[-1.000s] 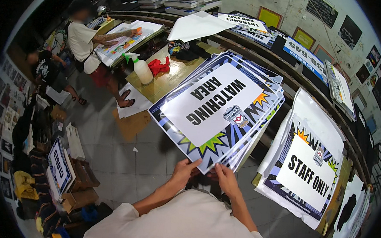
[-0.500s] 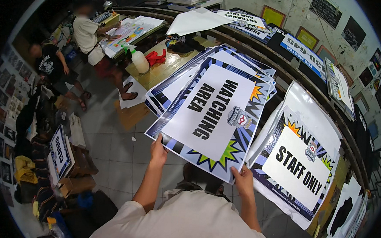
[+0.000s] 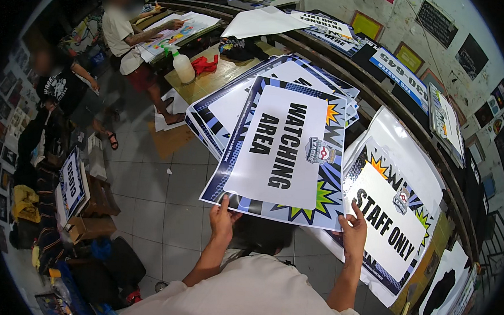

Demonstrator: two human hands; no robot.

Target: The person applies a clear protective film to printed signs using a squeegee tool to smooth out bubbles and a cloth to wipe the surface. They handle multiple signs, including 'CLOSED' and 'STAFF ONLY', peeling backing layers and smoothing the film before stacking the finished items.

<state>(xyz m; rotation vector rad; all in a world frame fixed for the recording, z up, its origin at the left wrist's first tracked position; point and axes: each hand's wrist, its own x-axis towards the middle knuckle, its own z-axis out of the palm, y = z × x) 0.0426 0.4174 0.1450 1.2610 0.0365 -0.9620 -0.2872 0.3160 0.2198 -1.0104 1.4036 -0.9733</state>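
Observation:
A printed sign sheet (image 3: 280, 153), white-panelled with a blue starburst border and black lettering, is held up in front of me. My left hand (image 3: 222, 220) pinches its near left corner, and my right hand (image 3: 353, 230) grips the near right corner. Under its far part lies a stack of similar sheets (image 3: 220, 107) on the table. To the right rests another starburst sign (image 3: 388, 216) on a curled white backing sheet (image 3: 420, 160); my right hand is close over its left edge. The lower fingers of both hands are partly hidden.
A spray bottle (image 3: 183, 68) and a red cloth (image 3: 204, 65) stand beyond the stack. Two people (image 3: 119, 33) are at the far left, one leaning over a colourful print (image 3: 176, 35). A framed sign (image 3: 72, 185) leans by cardboard boxes (image 3: 91, 228) on the left.
The held sheet has turned slightly clockwise and shifted right, its right corner rising. Both hands have moved right with it, still gripping. The person at the far left print has moved an arm.

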